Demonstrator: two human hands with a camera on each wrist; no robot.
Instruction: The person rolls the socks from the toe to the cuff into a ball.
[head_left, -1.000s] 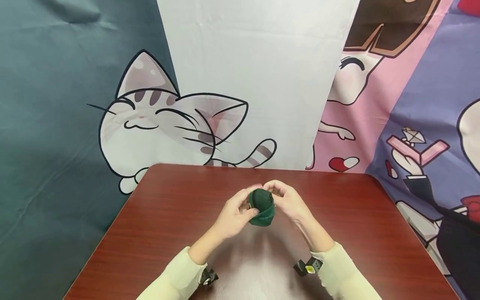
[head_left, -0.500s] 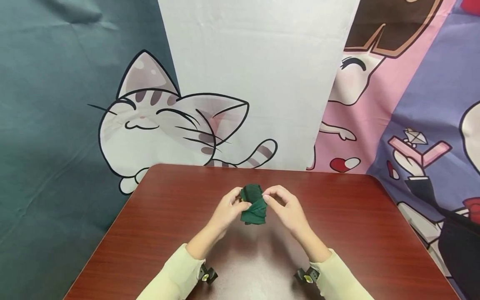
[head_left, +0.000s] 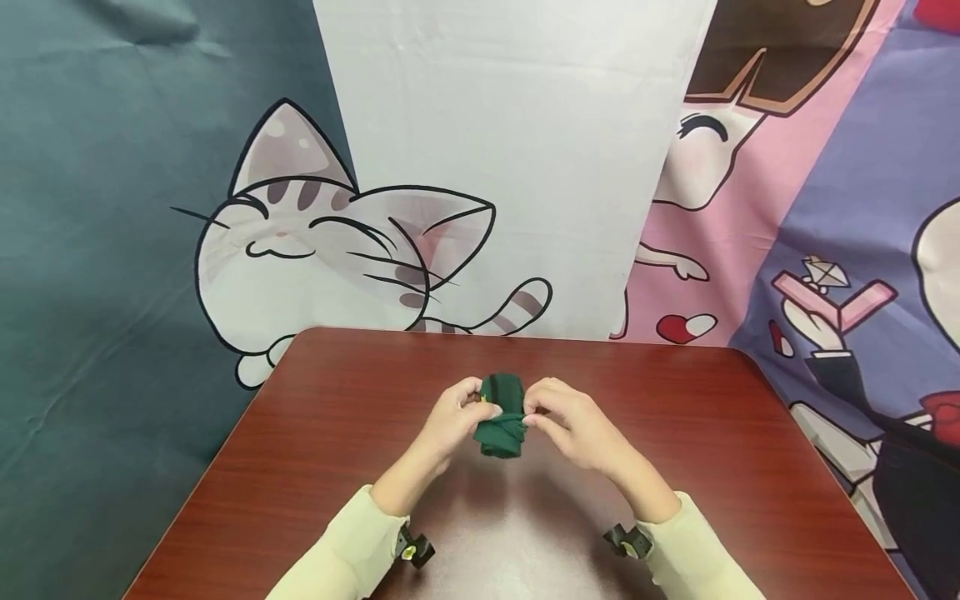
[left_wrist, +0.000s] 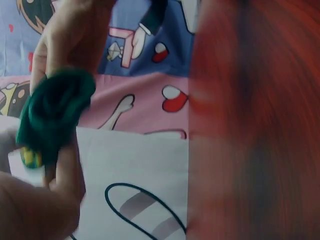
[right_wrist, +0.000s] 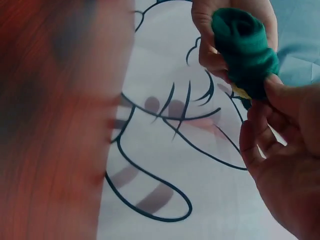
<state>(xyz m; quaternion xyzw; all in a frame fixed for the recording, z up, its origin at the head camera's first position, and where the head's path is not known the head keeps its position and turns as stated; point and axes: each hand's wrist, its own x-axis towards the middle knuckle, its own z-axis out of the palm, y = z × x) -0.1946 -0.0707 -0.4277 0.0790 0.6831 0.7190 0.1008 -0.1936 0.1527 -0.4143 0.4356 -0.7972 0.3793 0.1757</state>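
Observation:
A dark green sock [head_left: 504, 393], rolled into a short thick bundle, is held up over the table between both hands. My left hand [head_left: 447, 423] grips its left side, thumb across the front and fingers behind. On the opposite side my right hand [head_left: 576, 423] pinches the folded edge of the knit between thumb and fingers. The right wrist view shows the spiral end of the rolled sock [right_wrist: 245, 47], and a small yellow patch [right_wrist: 240, 92] peeks out beside the fingers. In the left wrist view the bundle [left_wrist: 56, 112] is blurred.
Beneath the hands lies a reddish-brown wooden table [head_left: 337, 433] with rounded far corners. Behind it hangs a backdrop [head_left: 525, 167] printed with a cartoon cat and figures. Each wrist carries a small black camera [head_left: 414, 547] at the sleeve cuff.
The sock bundle has shifted slightly left. Its round, open-looking top has turned into a narrower roll with a fold across it. The right hand has moved from behind the top down to the fold.

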